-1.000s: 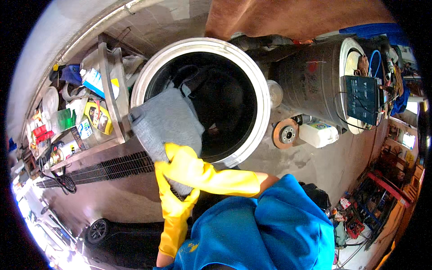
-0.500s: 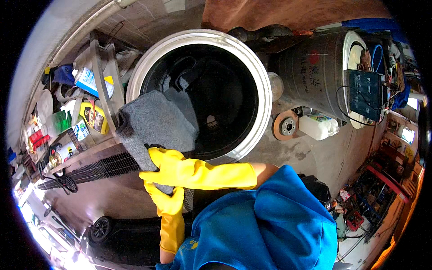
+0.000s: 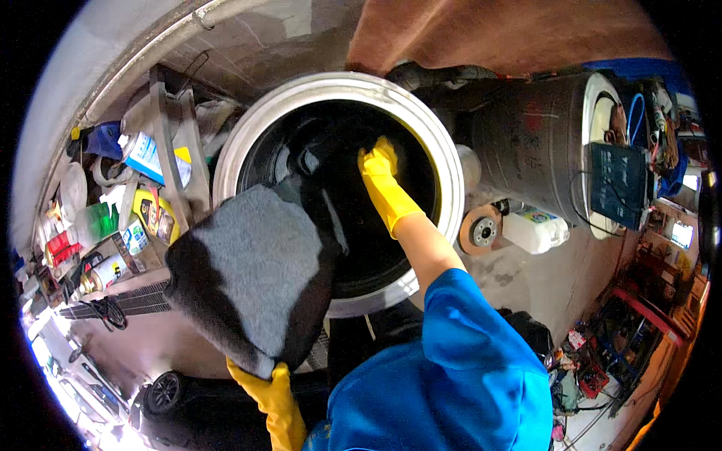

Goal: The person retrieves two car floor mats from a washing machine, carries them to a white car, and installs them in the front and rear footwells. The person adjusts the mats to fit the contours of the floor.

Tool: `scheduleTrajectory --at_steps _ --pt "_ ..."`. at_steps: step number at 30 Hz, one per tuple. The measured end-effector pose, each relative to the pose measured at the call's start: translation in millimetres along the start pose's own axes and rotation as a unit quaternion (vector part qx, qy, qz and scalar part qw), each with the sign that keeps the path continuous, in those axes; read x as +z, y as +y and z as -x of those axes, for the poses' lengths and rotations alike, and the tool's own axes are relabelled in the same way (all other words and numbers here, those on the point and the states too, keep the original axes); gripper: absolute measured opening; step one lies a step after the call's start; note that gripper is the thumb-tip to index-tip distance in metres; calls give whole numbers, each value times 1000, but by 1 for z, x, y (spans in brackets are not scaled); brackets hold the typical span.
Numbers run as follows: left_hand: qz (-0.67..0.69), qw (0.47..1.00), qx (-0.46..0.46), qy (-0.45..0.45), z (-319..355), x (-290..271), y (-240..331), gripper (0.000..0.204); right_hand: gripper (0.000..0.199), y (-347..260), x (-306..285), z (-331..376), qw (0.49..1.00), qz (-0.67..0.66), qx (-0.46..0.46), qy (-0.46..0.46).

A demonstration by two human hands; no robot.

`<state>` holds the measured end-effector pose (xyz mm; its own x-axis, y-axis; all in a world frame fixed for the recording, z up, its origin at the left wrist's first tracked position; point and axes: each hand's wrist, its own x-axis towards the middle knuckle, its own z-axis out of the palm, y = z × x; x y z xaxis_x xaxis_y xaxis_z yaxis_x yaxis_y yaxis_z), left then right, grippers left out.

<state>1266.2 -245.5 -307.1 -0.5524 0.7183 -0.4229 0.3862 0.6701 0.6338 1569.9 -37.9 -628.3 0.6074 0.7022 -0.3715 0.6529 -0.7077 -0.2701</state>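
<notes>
A grey carpet mat (image 3: 252, 255) hangs over the near left rim of a large round drum (image 3: 226, 169), its edges dark and its middle lighter. My left hand (image 3: 265, 383), in a yellow rubber glove, grips the mat's near corner. My right hand (image 3: 380, 159), also gloved in yellow, reaches over the drum's near rim into its dark inside. That hand is apart from the mat, and its fingers are partly lost against the dark. Glossy dark folds (image 3: 308, 161) show within the drum on the left; what they belong to is unclear.
Left of the drum, a shelf frame (image 3: 169, 143) holds several bottles and cans, among them a yellow jug (image 3: 156, 214). At right are a brake disc (image 3: 480, 230), a white canister (image 3: 535, 230) and a drum lying sideways (image 3: 519, 143) beside a dark battery-like box (image 3: 617, 184).
My right hand has let go of the mat and moved up and right into the drum. The mat has spread out and shifted nearer, with my left hand lower at its corner.
</notes>
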Motion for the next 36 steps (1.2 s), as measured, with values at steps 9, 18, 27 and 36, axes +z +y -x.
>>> scheduleTrajectory --at_steps 9,18,27,36 --pt "31 999 23 18 3 3 -50 99 69 32 93 -37 965 103 -96 222" --pt "103 992 -74 9 15 19 -7 101 15 24 76 -76 968 193 -82 137" --pt "125 992 -19 25 40 9 -33 104 23 30 98 -54 942 174 -169 233" --pt "63 996 -53 16 36 11 -15 100 24 5 59 -84 958 242 -104 -116"
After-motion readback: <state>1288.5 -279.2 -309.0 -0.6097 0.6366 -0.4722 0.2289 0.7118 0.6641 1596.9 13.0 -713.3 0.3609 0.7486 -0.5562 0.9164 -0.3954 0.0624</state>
